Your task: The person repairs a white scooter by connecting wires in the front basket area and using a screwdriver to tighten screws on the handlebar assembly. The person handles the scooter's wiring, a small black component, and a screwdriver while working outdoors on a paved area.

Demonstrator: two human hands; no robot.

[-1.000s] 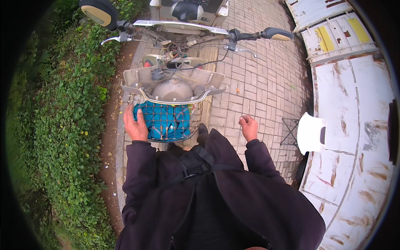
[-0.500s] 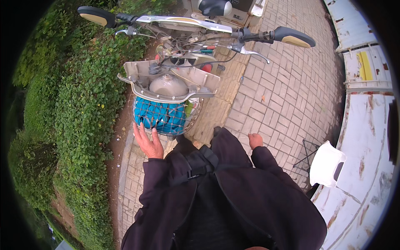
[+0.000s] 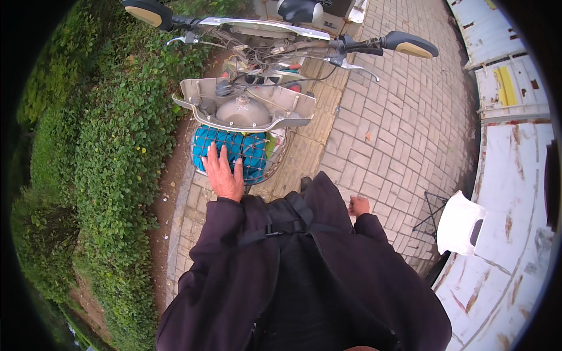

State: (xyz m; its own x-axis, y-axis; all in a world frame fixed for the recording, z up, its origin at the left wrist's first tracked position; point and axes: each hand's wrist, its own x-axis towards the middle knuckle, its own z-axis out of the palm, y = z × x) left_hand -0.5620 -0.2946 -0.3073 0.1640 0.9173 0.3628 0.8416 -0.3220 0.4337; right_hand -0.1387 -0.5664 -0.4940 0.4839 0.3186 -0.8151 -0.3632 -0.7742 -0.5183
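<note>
My left hand (image 3: 225, 178) is open, fingers spread, over the near side of a wire basket (image 3: 274, 167); whether the fingertips touch the mesh, I cannot tell. Inside the basket lies a bright blue cloth bundle (image 3: 253, 153), with something green and white at its right. Behind the basket sits a beige scooter front cover (image 3: 244, 111), its hollow inner side showing. Loose cables (image 3: 246, 52) run beneath the handlebar (image 3: 263, 27), which has black-and-tan grips and silver brake levers. My right hand (image 3: 359, 206) hangs low at my right side, fingers curled closed, with nothing visible in it.
Green bushes (image 3: 111, 169) border the left side beyond a dirt strip. Brick paving (image 3: 398, 105) runs along the right. A white folding chair (image 3: 461, 224) stands beside rusty white metal panels (image 3: 503, 193). Red-handled tools (image 3: 291, 67) lie under the handlebar.
My left hand has moved forward and right, from the basket's near left edge to over the blue bundle. My right hand has shifted slightly, still curled. The view has moved a little.
</note>
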